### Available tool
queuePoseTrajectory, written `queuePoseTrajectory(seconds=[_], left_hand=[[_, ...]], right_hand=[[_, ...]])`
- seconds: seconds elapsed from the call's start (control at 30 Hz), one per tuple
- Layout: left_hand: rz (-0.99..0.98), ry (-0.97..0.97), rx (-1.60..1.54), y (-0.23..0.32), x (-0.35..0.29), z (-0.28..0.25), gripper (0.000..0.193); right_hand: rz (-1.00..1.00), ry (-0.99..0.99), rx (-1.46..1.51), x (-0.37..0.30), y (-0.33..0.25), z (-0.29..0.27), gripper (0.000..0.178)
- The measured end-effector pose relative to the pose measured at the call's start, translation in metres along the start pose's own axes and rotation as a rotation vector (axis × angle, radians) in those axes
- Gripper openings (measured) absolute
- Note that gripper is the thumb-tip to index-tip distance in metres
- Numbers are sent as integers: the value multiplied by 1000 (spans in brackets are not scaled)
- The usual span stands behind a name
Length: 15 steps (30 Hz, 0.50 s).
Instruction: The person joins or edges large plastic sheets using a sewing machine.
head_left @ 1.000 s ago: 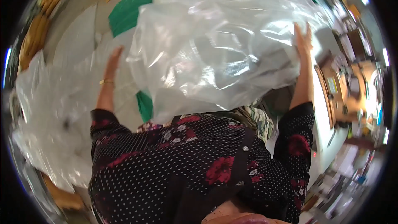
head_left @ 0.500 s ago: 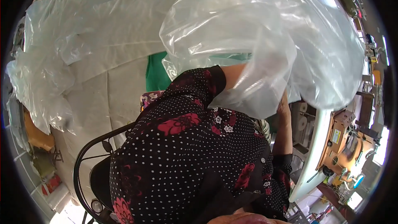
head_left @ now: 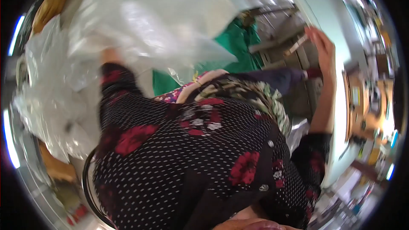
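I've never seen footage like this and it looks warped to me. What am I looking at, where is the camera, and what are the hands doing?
There is no machine here. A person wears a wide fisheye camera on the head, looking down, which is why everything bends toward a round rim. The dark dotted cloth with red flowers filling the middle is the person's own top, and the sleeves come up from it.

The left hand is raised at the upper left, up against a large sheet of clear plastic; it is too blurred to say whether it grips the sheet. More crumpled clear plastic lies at the left. The right hand is up at the upper right with its fingers open, beside a pale curved edge, holding nothing that I can see. Green cloth shows beyond the body.
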State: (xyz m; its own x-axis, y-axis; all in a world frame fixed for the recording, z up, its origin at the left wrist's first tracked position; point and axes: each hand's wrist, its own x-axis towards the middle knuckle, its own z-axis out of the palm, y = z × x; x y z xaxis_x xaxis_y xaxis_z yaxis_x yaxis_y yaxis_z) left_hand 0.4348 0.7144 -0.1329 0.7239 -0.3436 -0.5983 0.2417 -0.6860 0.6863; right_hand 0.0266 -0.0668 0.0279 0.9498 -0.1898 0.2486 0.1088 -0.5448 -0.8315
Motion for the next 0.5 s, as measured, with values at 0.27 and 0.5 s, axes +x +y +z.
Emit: queuePoseTrajectory(seconds=[0.27, 0.5], left_hand=[[87, -441, 328, -267, -452, 103, 51], [77, -459, 481, -230, -345, 97, 48]], right_hand=[[25, 514, -435, -13, 107, -65, 34], [38, 500, -865, -19, 111, -58, 35]])
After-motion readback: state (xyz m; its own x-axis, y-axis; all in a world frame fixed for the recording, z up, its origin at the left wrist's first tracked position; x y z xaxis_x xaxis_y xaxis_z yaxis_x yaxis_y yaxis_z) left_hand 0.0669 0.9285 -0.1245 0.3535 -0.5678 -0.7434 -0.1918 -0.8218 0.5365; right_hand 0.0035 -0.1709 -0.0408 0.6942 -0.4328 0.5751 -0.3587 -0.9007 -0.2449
